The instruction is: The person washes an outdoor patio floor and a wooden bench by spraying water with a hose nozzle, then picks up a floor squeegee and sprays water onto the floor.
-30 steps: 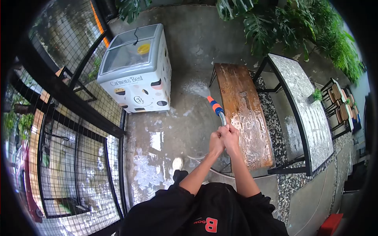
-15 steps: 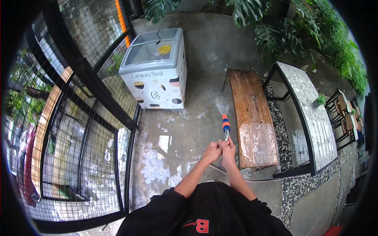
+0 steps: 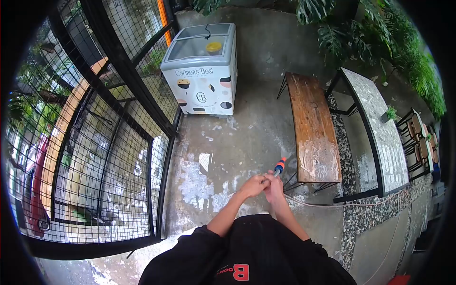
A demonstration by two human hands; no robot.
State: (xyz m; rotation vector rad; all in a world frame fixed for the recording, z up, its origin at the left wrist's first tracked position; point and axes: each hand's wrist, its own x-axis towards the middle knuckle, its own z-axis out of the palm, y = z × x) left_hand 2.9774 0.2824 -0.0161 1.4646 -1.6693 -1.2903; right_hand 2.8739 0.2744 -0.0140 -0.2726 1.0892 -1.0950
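Note:
An orange and blue hose nozzle (image 3: 280,165) points forward and slightly right, beside the near end of a wooden bench (image 3: 316,118). My right hand (image 3: 274,189) is closed around the hose just behind the nozzle. Pressed against it, my left hand (image 3: 254,185) is also closed at the hose; its fingertips partly overlap the right hand. From my hands the pale hose (image 3: 308,204) trails off to the right along the ground. The bench's near half looks wet. Whitish suds or wet patches (image 3: 194,183) lie on the concrete floor to the left.
A white ice cream freezer (image 3: 202,90) with a yellow item inside stands ahead on the left. Black mesh panels (image 3: 109,156) line the left side. At right are a grey-topped table (image 3: 375,114) with a small plant (image 3: 390,113), then several chairs (image 3: 418,135).
The nozzle has swung from nearly straight ahead towards the right and appears closer to my hands. The spray seen ahead of it earlier is hardly visible now. My view has shifted slightly.

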